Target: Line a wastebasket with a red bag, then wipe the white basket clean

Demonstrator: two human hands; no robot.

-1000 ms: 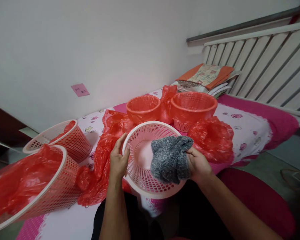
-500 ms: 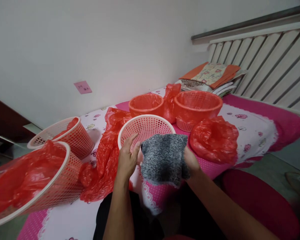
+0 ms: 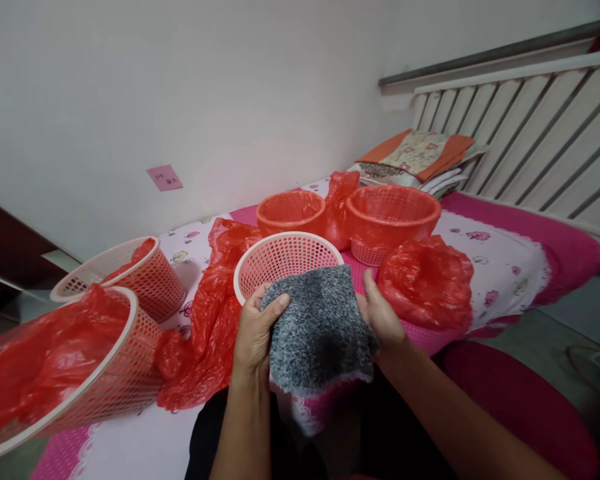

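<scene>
A folded piece of mottled grey knit cloth point(image 3: 320, 333) is held up in front of me, over the near edge of the bed. My left hand point(image 3: 260, 320) is closed on its left edge, thumb on top and fingers behind. At the right edge my right hand point(image 3: 385, 327) is open, its thumb raised off the cloth and the other fingers partly hidden behind it. Just beyond the cloth is a pink perforated plastic basket point(image 3: 250, 257) with a pale rim, partly covered from view.
Two lined red baskets point(image 3: 290, 217) point(image 3: 395, 223) stand behind. A crumpled red plastic bag point(image 3: 425, 283) lies right, another red bag point(image 3: 210, 333) left. Tipped pink baskets point(image 3: 145, 353) point(image 3: 165, 283) occupy the far left. Folded fabrics point(image 3: 420, 157) lie by the white headboard point(image 3: 530, 133).
My left hand, open beside the cloth before, now grips its left edge. The cloth has shifted slightly left and down. My right thumb has come up into view, off the cloth.
</scene>
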